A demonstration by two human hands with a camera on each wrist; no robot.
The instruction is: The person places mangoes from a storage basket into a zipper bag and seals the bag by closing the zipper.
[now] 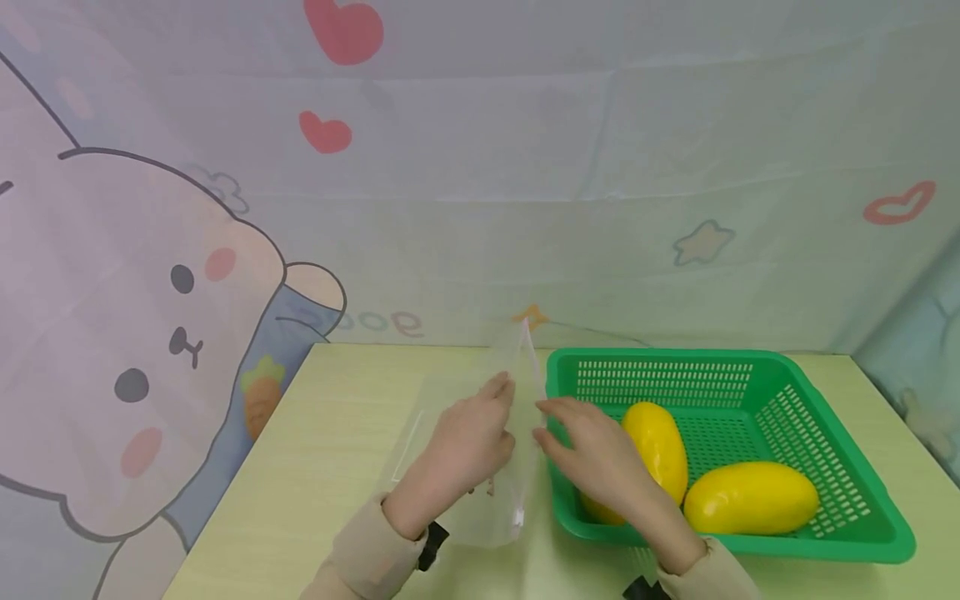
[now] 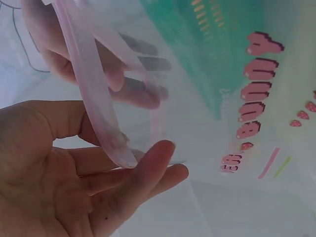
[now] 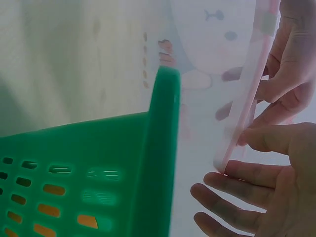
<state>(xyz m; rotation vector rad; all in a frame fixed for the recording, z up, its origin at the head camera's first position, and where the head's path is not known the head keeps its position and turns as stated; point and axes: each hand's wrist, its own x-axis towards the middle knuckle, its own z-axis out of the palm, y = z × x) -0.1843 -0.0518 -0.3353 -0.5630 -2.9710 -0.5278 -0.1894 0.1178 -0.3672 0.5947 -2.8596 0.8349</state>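
Note:
A clear plastic zip bag (image 1: 491,529) with a pink zip strip stands between my hands, its mouth towards the right in the head view. Pink lettering (image 2: 254,94) and small strawberries are printed on it. My left hand (image 1: 468,433) holds the bag's edge; in the left wrist view the strip (image 2: 94,84) passes between its fingers. Two of its fingertips (image 3: 231,74) show through the plastic in the right wrist view. With thumb and index finger, my right hand (image 3: 276,182) pinches the lower end of the strip, its other fingers spread.
Right of the bag stands a green slotted basket (image 1: 675,357), close to my right forearm. Yellow oblong fruits (image 1: 750,498) (image 1: 652,437) lie in it, partly hidden by that arm. A patterned cloth (image 1: 480,167) hangs behind the pale table (image 1: 345,433).

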